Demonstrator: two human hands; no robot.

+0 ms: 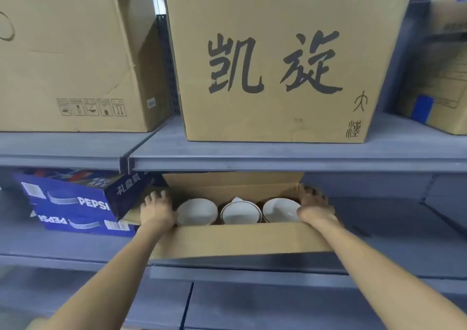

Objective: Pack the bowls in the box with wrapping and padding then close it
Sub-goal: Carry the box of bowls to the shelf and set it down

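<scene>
An open cardboard box (240, 241) sits on the lower grey shelf, its flaps up. Inside stand three white bowls in a row: left bowl (197, 211), middle bowl (240, 214) with a dark rim line, right bowl (280, 209). My left hand (158, 209) grips the box's left end, fingers curled over its edge. At the right end, my right hand (316, 207) grips the box the same way. No wrapping or padding shows.
Two blue Pepsi cartons (75, 203) are stacked just left of the box, touching its left flap. The upper shelf (278, 155) hangs low over the box and carries large cardboard boxes (273, 57). The shelf surface right of the box is bare grey.
</scene>
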